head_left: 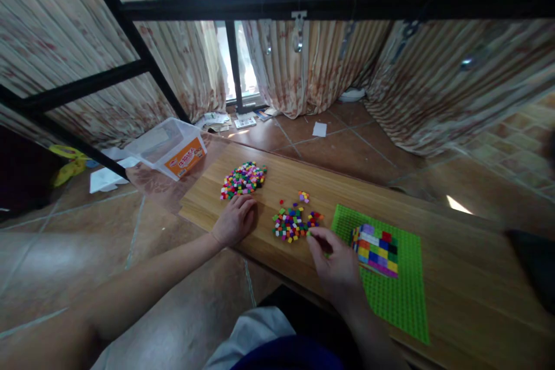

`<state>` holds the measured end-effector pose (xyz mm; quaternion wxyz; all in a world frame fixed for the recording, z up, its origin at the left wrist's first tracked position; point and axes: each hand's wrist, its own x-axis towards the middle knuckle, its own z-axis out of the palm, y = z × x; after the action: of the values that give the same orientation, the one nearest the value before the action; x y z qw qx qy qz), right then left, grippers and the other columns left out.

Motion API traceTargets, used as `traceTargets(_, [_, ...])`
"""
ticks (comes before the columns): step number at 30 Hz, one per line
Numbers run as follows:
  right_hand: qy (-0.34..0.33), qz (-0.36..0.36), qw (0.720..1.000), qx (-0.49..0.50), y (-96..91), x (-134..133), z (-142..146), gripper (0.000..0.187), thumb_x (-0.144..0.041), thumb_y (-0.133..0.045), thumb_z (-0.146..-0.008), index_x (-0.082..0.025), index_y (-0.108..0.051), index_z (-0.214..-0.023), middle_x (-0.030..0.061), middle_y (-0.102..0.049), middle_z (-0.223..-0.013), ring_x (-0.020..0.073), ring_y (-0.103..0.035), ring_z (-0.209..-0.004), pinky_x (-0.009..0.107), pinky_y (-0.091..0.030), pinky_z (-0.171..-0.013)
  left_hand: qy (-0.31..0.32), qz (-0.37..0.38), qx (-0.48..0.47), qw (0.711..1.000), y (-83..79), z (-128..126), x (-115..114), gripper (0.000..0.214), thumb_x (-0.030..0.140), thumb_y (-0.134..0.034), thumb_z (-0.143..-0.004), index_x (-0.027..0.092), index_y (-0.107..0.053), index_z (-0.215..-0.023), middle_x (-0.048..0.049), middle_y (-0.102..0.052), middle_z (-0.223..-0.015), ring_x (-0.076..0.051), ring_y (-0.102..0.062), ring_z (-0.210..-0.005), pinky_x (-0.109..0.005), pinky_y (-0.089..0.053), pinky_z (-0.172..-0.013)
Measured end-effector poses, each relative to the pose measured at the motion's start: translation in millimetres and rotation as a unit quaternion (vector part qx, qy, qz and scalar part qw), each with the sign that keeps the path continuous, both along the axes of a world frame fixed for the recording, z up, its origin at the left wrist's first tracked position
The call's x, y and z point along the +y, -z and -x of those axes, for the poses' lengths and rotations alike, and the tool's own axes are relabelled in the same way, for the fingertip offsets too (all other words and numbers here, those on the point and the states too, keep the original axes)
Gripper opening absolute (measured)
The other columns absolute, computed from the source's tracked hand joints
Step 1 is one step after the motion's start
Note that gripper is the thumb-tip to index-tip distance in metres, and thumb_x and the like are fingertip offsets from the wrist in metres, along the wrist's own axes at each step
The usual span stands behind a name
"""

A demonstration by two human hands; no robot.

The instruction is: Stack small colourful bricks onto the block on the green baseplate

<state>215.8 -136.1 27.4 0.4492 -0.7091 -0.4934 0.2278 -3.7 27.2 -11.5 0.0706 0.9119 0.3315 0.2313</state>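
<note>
On the wooden table, my left hand point(235, 219) rests with its fingers curled, just in front of a large heap of small coloured bricks point(244, 180). Its palm is hidden, so anything inside it does not show. My right hand point(336, 260) pinches a small green brick point(309, 233) between thumb and index finger, beside a looser pile of coloured bricks point(288, 224). Right of that hand lies a green baseplate point(410, 300). A block built of many-coloured bricks point(377, 251) stands on it, partly behind my right hand.
A clear plastic box point(186, 153) with an orange label stands beyond the table's left end. The wooden table point(472, 277) runs off to the right, where a dark object point(533, 266) lies at the edge. A black metal frame point(347, 3) crosses in front of striped curtains.
</note>
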Motion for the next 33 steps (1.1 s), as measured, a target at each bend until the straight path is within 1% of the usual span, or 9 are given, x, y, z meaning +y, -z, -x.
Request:
traceTargets(3, [0.020,0.020,0.998,0.053,2.8,-34,-3,0.029,-0.040,-0.054,-0.089,-0.022,-0.069,-0.105,0.0074,-0.074,-0.099,0.0203,-0.071,-0.086,0.034,-0.057,-0.077,-0.004,-0.008,0.000,1.000,0.0,0,0,0.024,0.017,-0.045,-0.091,0.018,-0.057,-0.112,-0.0114,-0.059,-0.116,-0.025,-0.054,-0.108,-0.044,-0.051,-0.093])
traceTargets(6, [0.047,0.003,0.997,0.063,2.1,-64,-12,0.029,-0.041,-0.056,-0.088,-0.024,-0.071,-0.107,0.0075,-0.074,-0.105,0.0217,-0.070,-0.094,0.036,-0.057,-0.083,-0.007,-0.018,0.001,1.000,0.6,1,1,0.024,0.018,-0.045,-0.091,0.018,-0.057,-0.112,-0.0119,-0.060,-0.115,-0.026,-0.055,-0.108,-0.044,-0.051,-0.093])
traceTargets(10, [0.132,-0.015,0.988,0.083,-3.9,-94,-40,0.031,-0.045,-0.061,-0.085,-0.025,-0.073,-0.105,0.0075,-0.076,-0.097,0.0211,-0.072,-0.081,0.036,-0.059,-0.075,-0.020,-0.028,-0.008,0.999,2.5,3,4,0.022,0.021,-0.047,-0.090,0.021,-0.059,-0.108,-0.0102,-0.062,-0.112,-0.026,-0.058,-0.106,-0.044,-0.051,-0.092])
traceTargets(14, [0.212,-0.015,0.963,0.168,-8.6,-109,-77,0.040,-0.050,-0.066,-0.079,-0.020,-0.072,-0.105,0.0079,-0.076,-0.085,0.0196,-0.071,-0.068,0.033,-0.059,-0.063,-0.055,-0.025,-0.037,0.998,4.3,3,6,0.017,0.024,-0.047,-0.090,0.021,-0.061,-0.101,-0.0089,-0.065,-0.105,-0.025,-0.061,-0.101,-0.043,-0.053,-0.089])
traceTargets(18, [0.239,-0.035,0.942,0.234,-8.3,-108,-103,0.049,-0.052,-0.074,-0.071,-0.018,-0.071,-0.106,0.0084,-0.076,-0.087,0.0203,-0.071,-0.071,0.035,-0.060,-0.066,-0.084,-0.019,-0.102,0.991,-1.0,-11,-2,0.015,0.024,-0.048,-0.090,0.020,-0.061,-0.098,-0.0091,-0.065,-0.104,-0.024,-0.063,-0.100,-0.043,-0.054,-0.087])
traceTargets(22, [0.233,-0.054,0.942,0.234,-2.9,-98,-115,0.047,-0.051,-0.073,-0.071,-0.018,-0.069,-0.105,0.0070,-0.074,-0.087,0.0193,-0.070,-0.072,0.036,-0.059,-0.069,-0.067,-0.002,-0.163,0.984,-20.5,-47,-27,0.014,0.024,-0.050,-0.091,0.021,-0.061,-0.099,-0.0080,-0.065,-0.105,-0.023,-0.062,-0.101,-0.042,-0.053,-0.090])
traceTargets(28, [0.192,-0.047,0.974,0.107,6.5,-73,-127,0.040,-0.049,-0.064,-0.080,-0.019,-0.070,-0.106,0.0078,-0.072,-0.098,0.0198,-0.066,-0.084,0.039,-0.053,-0.081,0.030,0.092,-0.225,0.970,-57.1,-127,-67,0.014,0.022,-0.052,-0.091,0.023,-0.062,-0.101,-0.0060,-0.066,-0.105,-0.020,-0.063,-0.100,-0.038,-0.054,-0.089])
traceTargets(30, [0.163,-0.052,0.982,0.081,7.9,-64,-131,0.036,-0.047,-0.062,-0.082,-0.020,-0.071,-0.105,0.0076,-0.070,-0.102,0.0195,-0.065,-0.088,0.038,-0.053,-0.081,0.059,0.126,-0.216,0.966,-62.8,-154,-74,0.015,0.020,-0.053,-0.090,0.023,-0.062,-0.102,-0.0055,-0.067,-0.103,-0.021,-0.063,-0.101,-0.040,-0.053,-0.091])
traceTargets(33, [0.126,-0.067,0.988,0.060,9.0,-51,-136,0.032,-0.045,-0.062,-0.083,-0.021,-0.072,-0.101,0.0073,-0.067,-0.107,0.0197,-0.062,-0.097,0.037,-0.051,-0.084,0.090,0.203,-0.213,0.951,-62.0,-191,-77,0.019,0.020,-0.054,-0.088,0.022,-0.061,-0.106,-0.0067,-0.069,-0.104,-0.022,-0.064,-0.101,-0.042,-0.053,-0.092])
